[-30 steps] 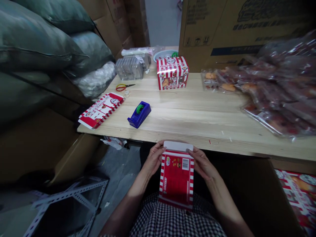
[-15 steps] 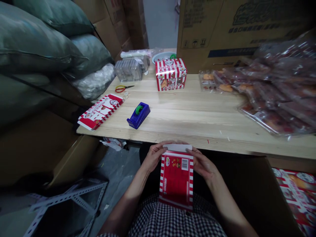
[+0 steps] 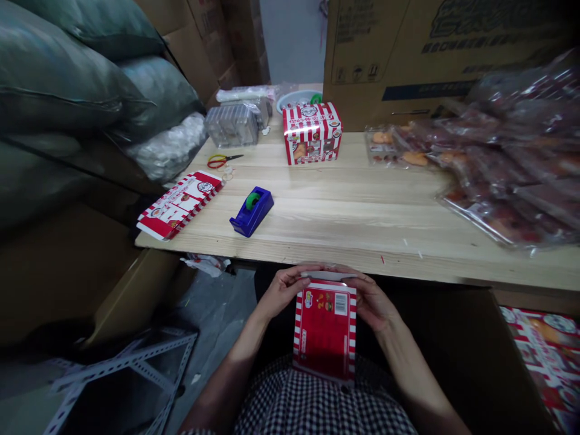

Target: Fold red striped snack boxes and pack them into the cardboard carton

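Observation:
A red and white striped cardboard box (image 3: 324, 335) is held in front of my body, below the table's front edge. Its printed panel with a barcode faces me, and a white flap lies across its top end. My left hand (image 3: 284, 291) grips the upper left corner, thumb by the flap. At the upper right corner my right hand (image 3: 372, 300) is closed on the same box, with some fingers hidden behind it. On the table ahead are a blue tape dispenser (image 3: 254, 214) with a green roll and a flat striped carton (image 3: 181, 204).
A finished-looking striped box (image 3: 312, 134) stands at the back of the wooden table (image 3: 335, 211). Scissors (image 3: 223, 161) and clear plastic packs (image 3: 232, 125) lie at the left. Plastic-wrapped toy food packs (image 3: 502, 181) pile up at the right, before a large carton (image 3: 362, 60).
The white flap at the box's top end has tilted and now shows as a thinner strip. Both hands stay on the box. The view has shifted slightly.

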The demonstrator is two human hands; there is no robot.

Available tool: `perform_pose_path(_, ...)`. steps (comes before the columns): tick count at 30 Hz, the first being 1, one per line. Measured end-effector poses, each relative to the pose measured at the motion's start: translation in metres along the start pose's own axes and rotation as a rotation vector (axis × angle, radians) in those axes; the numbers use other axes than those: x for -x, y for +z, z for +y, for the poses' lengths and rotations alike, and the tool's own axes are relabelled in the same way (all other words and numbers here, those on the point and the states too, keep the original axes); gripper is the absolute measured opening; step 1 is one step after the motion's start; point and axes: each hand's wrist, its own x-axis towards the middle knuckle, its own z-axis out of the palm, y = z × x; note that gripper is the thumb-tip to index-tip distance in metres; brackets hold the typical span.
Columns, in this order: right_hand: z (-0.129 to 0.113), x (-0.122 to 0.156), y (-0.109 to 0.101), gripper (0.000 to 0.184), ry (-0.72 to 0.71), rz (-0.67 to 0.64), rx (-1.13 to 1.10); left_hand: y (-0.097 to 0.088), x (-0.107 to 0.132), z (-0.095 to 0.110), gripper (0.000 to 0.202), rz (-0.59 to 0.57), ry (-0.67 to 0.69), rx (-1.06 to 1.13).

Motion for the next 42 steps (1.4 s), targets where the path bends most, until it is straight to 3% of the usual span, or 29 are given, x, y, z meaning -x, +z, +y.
perform_pose_path(4,-0.005,0.005,0.003,0.027,0.013,-0.065,0.032,-0.005,-0.001,-0.001,0.03,0.022,-0.012,-0.03)
perform_pose_path(8,-0.006,0.004,0.004,0.024,0.057,-0.039,0.035,-0.004,-0.002,-0.003,0.034,-0.003,-0.051,0.049)
perform_pose_path(13,-0.006,-0.004,0.005,0.037,0.061,-0.046,0.072,-0.002,-0.004,0.0,0.035,-0.003,-0.044,0.044)
perform_pose_path(19,0.002,-0.004,0.006,0.032,-0.029,-0.023,0.052,-0.002,-0.006,-0.002,0.031,-0.025,-0.012,0.01)
perform_pose_path(24,-0.004,0.006,-0.008,0.033,-0.042,-0.184,0.11,-0.005,-0.008,-0.011,0.022,0.01,-0.023,0.098)
perform_pose_path(27,-0.006,0.007,-0.017,0.028,-0.085,-0.202,0.153,-0.008,-0.008,-0.011,0.022,-0.019,-0.008,0.08)
perform_pose_path(34,-0.003,0.009,-0.022,0.023,-0.171,-0.212,0.321,-0.013,-0.004,-0.003,0.031,-0.063,0.005,-0.181)
perform_pose_path(40,-0.023,0.01,-0.012,0.018,-0.22,-0.217,0.506,-0.012,-0.012,0.019,0.037,-0.181,-0.076,-0.238)
perform_pose_path(42,-0.028,0.01,-0.007,0.026,-0.227,-0.223,0.552,-0.012,-0.015,0.027,0.039,-0.215,-0.077,-0.292)
